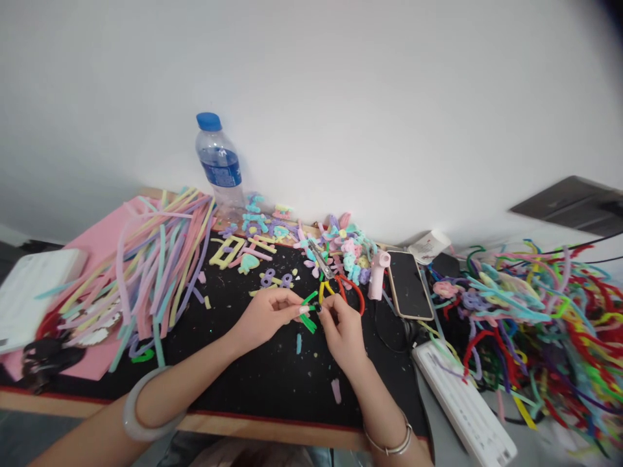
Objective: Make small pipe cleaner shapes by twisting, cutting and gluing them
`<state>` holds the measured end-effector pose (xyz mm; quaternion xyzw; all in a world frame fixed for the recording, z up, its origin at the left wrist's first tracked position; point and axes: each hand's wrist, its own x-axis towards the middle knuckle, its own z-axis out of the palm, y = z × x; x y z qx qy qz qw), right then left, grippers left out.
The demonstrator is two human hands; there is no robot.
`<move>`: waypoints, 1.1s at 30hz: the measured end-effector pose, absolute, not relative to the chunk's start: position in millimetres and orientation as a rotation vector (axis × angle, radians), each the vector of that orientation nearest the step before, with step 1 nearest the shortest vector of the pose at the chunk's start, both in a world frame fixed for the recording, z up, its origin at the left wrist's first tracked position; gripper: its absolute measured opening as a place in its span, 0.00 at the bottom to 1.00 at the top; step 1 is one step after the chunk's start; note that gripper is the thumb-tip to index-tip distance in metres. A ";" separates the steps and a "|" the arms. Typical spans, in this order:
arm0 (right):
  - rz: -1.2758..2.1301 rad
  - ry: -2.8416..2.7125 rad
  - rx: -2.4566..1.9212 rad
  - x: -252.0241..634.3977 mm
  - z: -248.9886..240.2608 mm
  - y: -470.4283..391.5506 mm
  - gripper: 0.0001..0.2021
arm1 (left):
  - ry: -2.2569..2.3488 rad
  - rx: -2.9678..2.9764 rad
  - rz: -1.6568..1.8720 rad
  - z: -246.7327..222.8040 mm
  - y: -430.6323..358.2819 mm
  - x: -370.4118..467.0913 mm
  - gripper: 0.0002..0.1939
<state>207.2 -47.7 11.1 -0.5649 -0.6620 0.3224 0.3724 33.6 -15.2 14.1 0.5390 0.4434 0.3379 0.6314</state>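
Note:
A bent green pipe cleaner [307,322] is pinched between my two hands above the black mat [243,383]. My left hand [270,318] grips it from the left with thumb and forefinger. From the other side my right hand [341,325] pinches it, fingertips close to the left ones. Just behind my right hand lie pliers [359,295] with red handles, beside a yellow-handled tool [322,289]. Short pipe cleaner scraps, such as a blue one [298,343] and a pink one [336,391], lie near my hands.
Pastel pipe cleaners [165,259] cover pink paper at left. A water bottle [221,168] stands by the wall, near shaped pipe cleaner pieces [248,262]. To the right are a pink handheld device [378,275], a phone [409,285], a white box [462,402] and tangled pipe cleaners [530,324].

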 end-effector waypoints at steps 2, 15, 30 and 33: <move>0.950 -1.757 -1.379 206.7 13.8 -48.5 0.07 | 1.052 1.238 0.807 14.1 -14.4 31.7 0.07; 0.738 -1.759 -1.467 208.7 13.2 -49.0 0.12 | 1.088 1.289 0.782 11.7 -15.2 35.6 0.07; 0.981 -1.640 -1.279 212.7 12.2 -45.2 0.09 | 0.918 1.333 0.694 18.9 -12.2 30.2 0.09; 0.904 -1.676 -1.269 212.0 12.6 -45.0 0.08 | 0.835 1.355 0.644 17.7 -16.6 31.4 0.09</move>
